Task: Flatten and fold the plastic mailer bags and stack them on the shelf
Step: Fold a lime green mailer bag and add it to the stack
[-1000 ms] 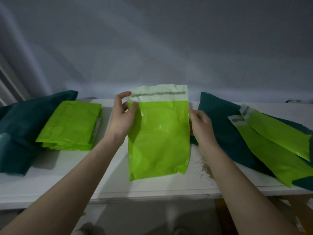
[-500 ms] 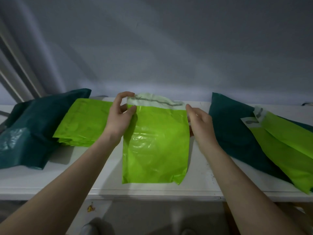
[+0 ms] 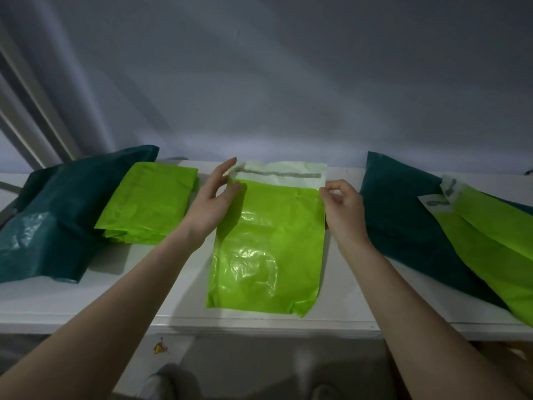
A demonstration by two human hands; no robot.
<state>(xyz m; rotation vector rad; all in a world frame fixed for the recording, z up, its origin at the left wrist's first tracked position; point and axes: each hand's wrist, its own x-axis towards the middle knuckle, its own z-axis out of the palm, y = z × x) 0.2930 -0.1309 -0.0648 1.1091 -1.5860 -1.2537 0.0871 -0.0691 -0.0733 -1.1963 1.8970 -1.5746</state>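
A lime-green mailer bag [image 3: 268, 249] with a white adhesive flap lies lengthwise on the white shelf [image 3: 86, 301], its bottom edge near the front lip. My left hand [image 3: 210, 206] holds its top left corner, thumb on the green face and fingers stretched behind the flap. At the top right edge, just below the flap, my right hand [image 3: 343, 209] pinches the bag with curled fingers. A stack of folded lime bags [image 3: 150, 203] sits to the left.
A dark teal bag [image 3: 49, 220] lies at the far left under the folded stack's edge. Another teal bag [image 3: 403, 220] lies at the right with two unfolded lime bags [image 3: 490, 241] on it. A grey wall stands close behind the shelf.
The bag was held upright a second ago; it has come down flat onto the shelf. My left fingers have straightened. The view has shifted to the left.
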